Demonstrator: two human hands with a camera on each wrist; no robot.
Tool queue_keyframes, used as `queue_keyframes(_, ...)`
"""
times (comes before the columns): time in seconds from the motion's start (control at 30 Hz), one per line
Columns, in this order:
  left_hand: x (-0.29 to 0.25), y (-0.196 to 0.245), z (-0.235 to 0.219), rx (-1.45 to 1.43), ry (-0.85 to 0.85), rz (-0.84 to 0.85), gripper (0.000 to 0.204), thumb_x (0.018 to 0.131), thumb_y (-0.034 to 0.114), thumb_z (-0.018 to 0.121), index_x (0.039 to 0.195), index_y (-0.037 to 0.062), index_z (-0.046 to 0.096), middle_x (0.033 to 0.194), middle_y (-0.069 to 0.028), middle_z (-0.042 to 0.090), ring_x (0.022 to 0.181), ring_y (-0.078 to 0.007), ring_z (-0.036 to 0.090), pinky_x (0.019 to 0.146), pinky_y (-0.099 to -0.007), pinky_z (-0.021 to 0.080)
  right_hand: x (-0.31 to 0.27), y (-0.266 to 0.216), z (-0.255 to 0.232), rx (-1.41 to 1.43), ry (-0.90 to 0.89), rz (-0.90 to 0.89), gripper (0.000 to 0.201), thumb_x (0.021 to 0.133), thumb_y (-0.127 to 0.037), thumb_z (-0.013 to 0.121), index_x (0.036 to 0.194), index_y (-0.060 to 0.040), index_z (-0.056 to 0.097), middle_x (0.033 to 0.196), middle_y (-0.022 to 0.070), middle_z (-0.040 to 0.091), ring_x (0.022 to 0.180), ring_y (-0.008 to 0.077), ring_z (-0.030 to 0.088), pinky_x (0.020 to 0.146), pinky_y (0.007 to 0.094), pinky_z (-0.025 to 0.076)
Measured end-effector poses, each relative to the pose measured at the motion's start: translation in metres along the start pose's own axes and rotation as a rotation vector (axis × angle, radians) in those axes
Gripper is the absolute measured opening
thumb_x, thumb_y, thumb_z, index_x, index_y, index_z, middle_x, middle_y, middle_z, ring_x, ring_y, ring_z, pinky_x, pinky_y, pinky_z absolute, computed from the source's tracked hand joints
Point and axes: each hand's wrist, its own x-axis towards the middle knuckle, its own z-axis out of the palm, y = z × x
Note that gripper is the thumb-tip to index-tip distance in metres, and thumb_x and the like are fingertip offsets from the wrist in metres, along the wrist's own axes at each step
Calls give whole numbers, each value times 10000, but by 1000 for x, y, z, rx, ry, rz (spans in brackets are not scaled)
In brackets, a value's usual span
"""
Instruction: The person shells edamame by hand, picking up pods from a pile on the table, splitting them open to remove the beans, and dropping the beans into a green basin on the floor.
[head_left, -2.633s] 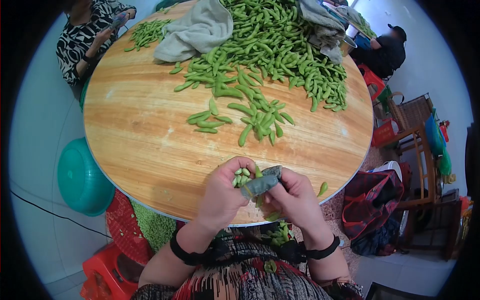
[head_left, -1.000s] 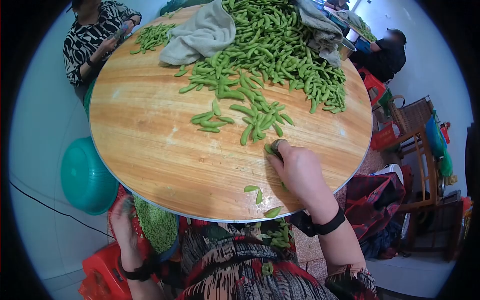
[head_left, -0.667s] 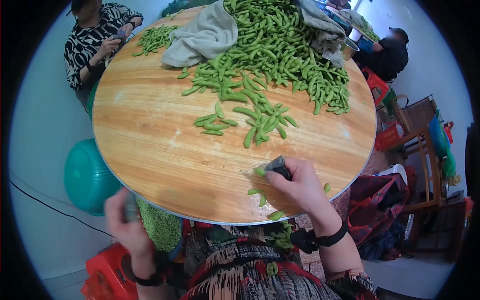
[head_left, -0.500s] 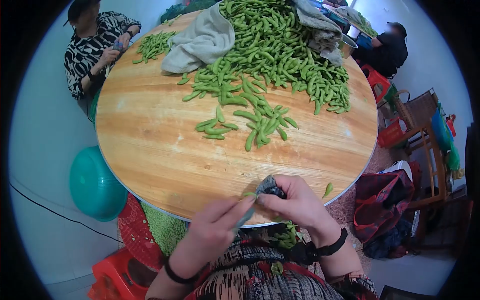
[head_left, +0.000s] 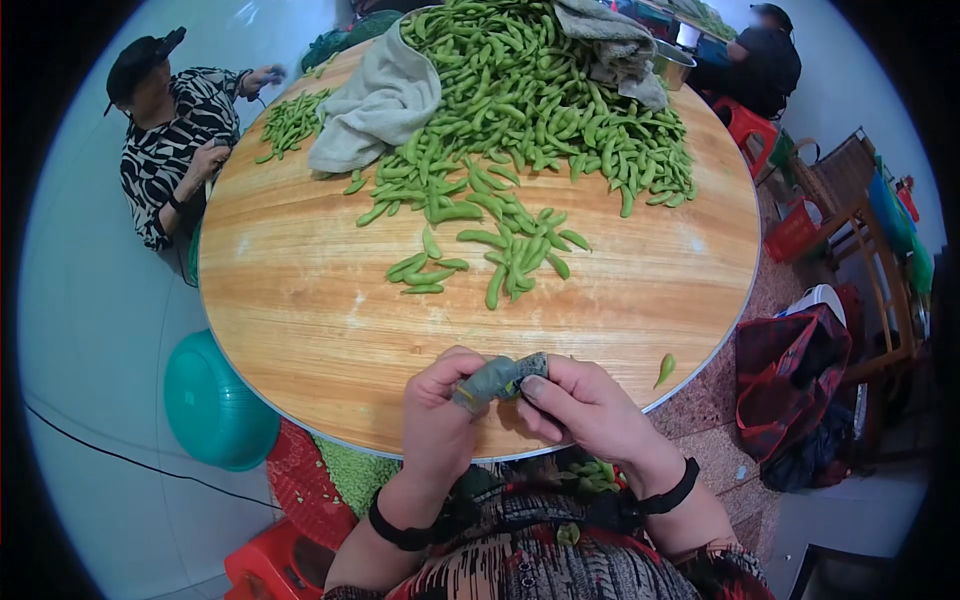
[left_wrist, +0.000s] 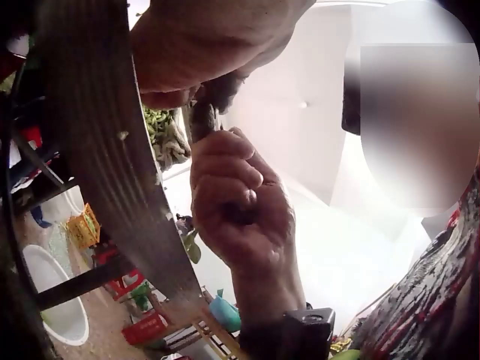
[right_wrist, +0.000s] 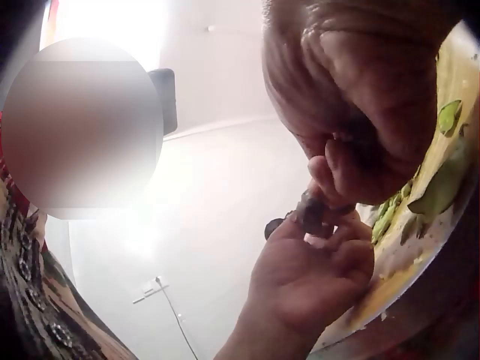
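Observation:
At the near table edge in the head view, my left hand [head_left: 440,405] and right hand [head_left: 592,405] meet, fingertips close together. Grey covers wrap the left thumb and a right finger. Between them shows a small bit of a green soybean pod [head_left: 511,388], pinched by both hands and mostly hidden. The right wrist view looks from below at the left hand [right_wrist: 300,292] against the right. Ahead on the wooden table [head_left: 310,290] lie loose pods [head_left: 525,255] in front of a large pile of pods [head_left: 540,115]. A single pod [head_left: 665,370] sits right of my hands.
Grey cloths [head_left: 380,110] lie on the pile's edges. Shelled beans [head_left: 355,475] are below the table at left, beside a red mat [head_left: 305,490], a teal basin [head_left: 220,400] and a red stool [head_left: 280,565]. A person [head_left: 180,140] sits far left; a plaid bag [head_left: 790,380] stands right.
The left hand, earlier holding shelled beans, dipped to the beans below and came back up to the right hand. Meanwhile the right hand picked a pod off the table and drew it to the near edge.

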Motion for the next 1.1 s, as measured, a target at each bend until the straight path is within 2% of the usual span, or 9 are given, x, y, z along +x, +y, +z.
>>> queue_keyframes(0.4, 3, 1, -8, -251, -295, -130, 153, 808, 109, 627, 897, -5, 577, 811, -18, 534, 690, -85, 513, 584, -192, 396, -5, 3, -2, 609, -83, 256, 126, 914, -125, 481, 876, -15, 527, 664, 10, 515, 464, 22, 365, 406, 162, 282)
queue_keyframes(0.5, -3, -5, 1, 126, -116, -28, 140, 815, 34, 597, 941, -13, 559, 852, -34, 560, 702, -81, 537, 600, -180, 417, -1, 16, -1, 198, 35, 14, 141, 899, -136, 511, 831, -17, 542, 632, 1, 517, 460, 26, 375, 392, 176, 279)
queue_keyframes(0.57, -4, -8, 4, 165, -81, 12, 158, 814, -2, 573, 970, -17, 551, 857, -37, 568, 701, -71, 540, 594, -174, 418, -1, 17, 2, -575, 315, -276, 157, 884, -139, 534, 779, -25, 555, 587, -26, 501, 461, 21, 379, 395, 175, 268)
queue_keyframes(0.67, -7, -6, 8, 221, -35, 52, 190, 815, -42, 535, 1003, -21, 550, 841, -34, 576, 690, -56, 537, 581, -168, 415, -2, 4, -2, -20, 204, 99, 182, 876, -164, 539, 762, -24, 559, 567, -44, 493, 462, 26, 388, 413, 183, 285)
queue_keyframes(0.77, -11, -8, 4, 233, -6, 62, 203, 821, -45, 508, 1014, -17, 565, 809, -23, 578, 670, -48, 522, 570, -165, 407, 6, -14, -14, -84, 63, 214, 214, 871, -206, 549, 769, -17, 559, 576, -59, 489, 480, 19, 389, 434, 177, 297)
queue_keyframes(0.83, -10, -11, -1, 231, 12, 77, 212, 826, -43, 496, 1020, -12, 573, 798, -19, 580, 661, -47, 514, 566, -164, 402, 24, -22, -29, -358, 151, 123, 237, 852, -231, 563, 780, -6, 561, 578, 23, 547, 489, 130, 506, 458, 267, 391)
queue_keyframes(0.9, -9, -11, -3, 334, -87, 87, 241, 833, -31, 493, 1055, 2, 582, 805, -21, 592, 638, -45, 494, 554, -159, 385, 48, -24, -48, -1349, 654, -452, 235, 822, -229, 577, 773, 0, 567, 617, 149, 587, 585, 305, 585, 540, 385, 451)
queue_keyframes(1.0, -12, -1, 8, 415, -348, -17, 305, 838, -27, 488, 1131, 15, 562, 819, -27, 603, 633, -43, 481, 557, -153, 374, 61, -29, -62, -1452, 582, -268, 269, 797, -222, 605, 794, 42, 551, 681, 260, 561, 691, 448, 551, 625, 490, 440)
queue_keyframes(1.1, -12, 3, 11, 238, -203, -206, 343, 839, -4, 510, 1181, 12, 535, 836, -33, 604, 627, -44, 460, 547, -153, 357, 48, -26, -53, -1539, 513, -306, 247, 818, -219, 597, 796, 23, 553, 606, 170, 581, 563, 328, 581, 524, 405, 446)
